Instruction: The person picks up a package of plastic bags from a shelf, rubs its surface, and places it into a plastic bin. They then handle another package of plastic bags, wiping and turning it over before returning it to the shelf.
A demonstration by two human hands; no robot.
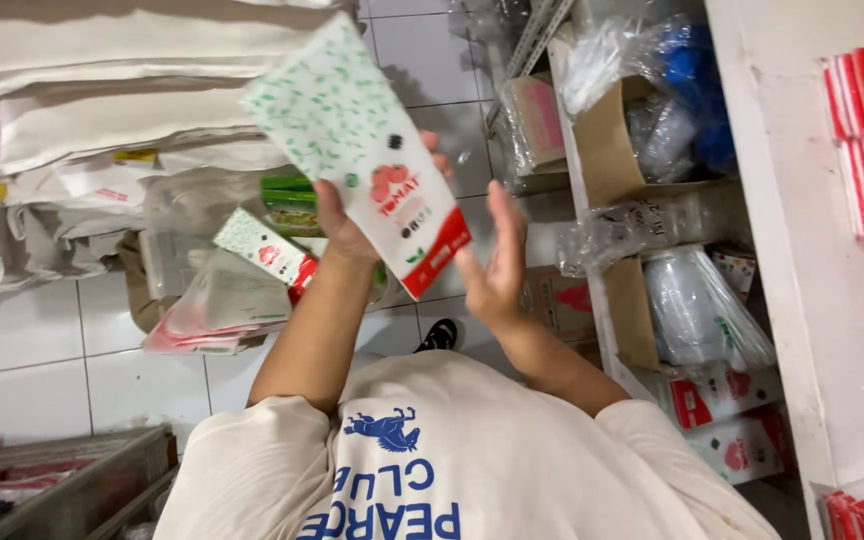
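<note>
Left hand [344, 225] closed around flat paper bag [362, 150], gripping near mid-length, bag raised chest-high over white tiled floor [42, 360]. Right hand [492, 262] open, fingers spread, just beside bag's lower red corner, contact not clear. Judged light, thin, easily creased; best held by edges or flat between palms. White with green speckle, red tomato picture, red band at one end. Similar bag [264, 246] lying on clear plastic bundle [217, 305] below

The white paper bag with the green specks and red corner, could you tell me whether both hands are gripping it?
No, only the left hand grips the paper bag; the right hand is open beside it.
</note>
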